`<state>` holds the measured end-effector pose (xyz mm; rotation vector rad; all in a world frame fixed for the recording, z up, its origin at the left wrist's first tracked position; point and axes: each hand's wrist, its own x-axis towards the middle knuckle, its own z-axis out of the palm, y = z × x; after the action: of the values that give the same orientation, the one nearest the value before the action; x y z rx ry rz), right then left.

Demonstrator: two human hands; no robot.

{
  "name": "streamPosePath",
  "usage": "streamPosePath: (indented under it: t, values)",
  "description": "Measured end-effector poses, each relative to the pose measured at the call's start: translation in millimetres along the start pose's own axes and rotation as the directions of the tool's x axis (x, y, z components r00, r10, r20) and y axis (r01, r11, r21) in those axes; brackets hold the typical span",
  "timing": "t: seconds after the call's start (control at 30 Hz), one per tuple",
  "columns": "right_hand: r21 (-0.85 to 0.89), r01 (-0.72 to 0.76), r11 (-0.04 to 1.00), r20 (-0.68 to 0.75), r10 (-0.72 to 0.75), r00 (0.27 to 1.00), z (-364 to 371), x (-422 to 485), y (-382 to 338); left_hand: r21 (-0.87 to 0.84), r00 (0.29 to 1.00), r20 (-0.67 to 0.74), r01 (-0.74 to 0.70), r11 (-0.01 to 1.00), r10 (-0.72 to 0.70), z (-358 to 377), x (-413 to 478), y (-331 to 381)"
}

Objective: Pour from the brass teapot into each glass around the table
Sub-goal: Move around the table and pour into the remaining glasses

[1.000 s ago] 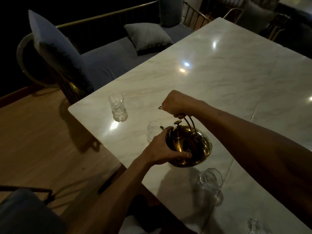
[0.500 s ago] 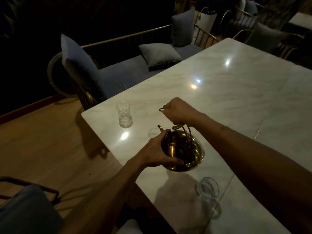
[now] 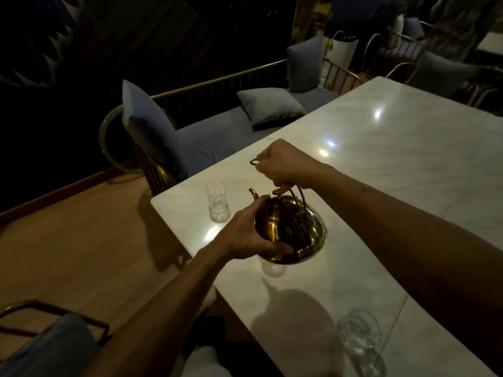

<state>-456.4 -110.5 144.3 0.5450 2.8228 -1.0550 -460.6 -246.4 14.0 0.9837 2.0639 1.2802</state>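
The brass teapot (image 3: 291, 227) hangs above the marble table (image 3: 394, 164), tilted with its spout toward the far-left corner. My right hand (image 3: 280, 161) grips its arched handle from above. My left hand (image 3: 247, 235) cups the pot's left side and base. A tall clear glass (image 3: 216, 201) stands near the table's left corner, just left of the spout. A second glass (image 3: 272, 268) is mostly hidden under the pot. A third glass (image 3: 359, 336) stands near the front edge.
A bench with grey cushions (image 3: 269, 107) and a brass rail runs along the table's far left side. Wooden floor (image 3: 68, 254) lies to the left. A chair back (image 3: 49, 344) sits at the lower left. More chairs (image 3: 441, 74) stand at the far end.
The teapot has moved from above the middle glass toward the corner glass, carried by both hands. The view has tilted up, showing more of the bench.
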Motion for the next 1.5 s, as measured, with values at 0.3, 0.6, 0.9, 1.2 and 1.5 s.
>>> streamPosePath:
  t: [0.3,0.6,0.9,1.2,1.5]
  values:
    - [0.018,-0.149,0.989,0.084,0.147,0.986,38.1,93.5,-46.1,-0.027,0.998,0.046,0.046,0.999,-0.045,-81.6,31.2,-49.5]
    - [-0.043,-0.289,0.956,0.146,0.292,0.945,70.0,173.5,-61.8,-0.084,0.986,0.125,0.117,0.99,-0.106,-126.6,63.2,-91.9]
    - [-0.024,-0.366,0.93,0.183,0.364,0.913,93.2,204.7,-58.9,-0.133,0.971,0.175,0.187,0.973,-0.163,-133.8,75.1,-121.7]
    - [-0.015,-0.327,0.945,0.088,0.327,0.941,99.2,211.1,-59.8,-0.147,0.967,0.191,0.198,0.969,-0.169,-137.9,81.9,-130.5]
    - [-0.018,-0.295,0.955,0.019,0.295,0.955,104.0,212.9,-59.1,-0.133,0.97,0.184,0.185,0.974,-0.159,-141.1,82.7,-135.2]
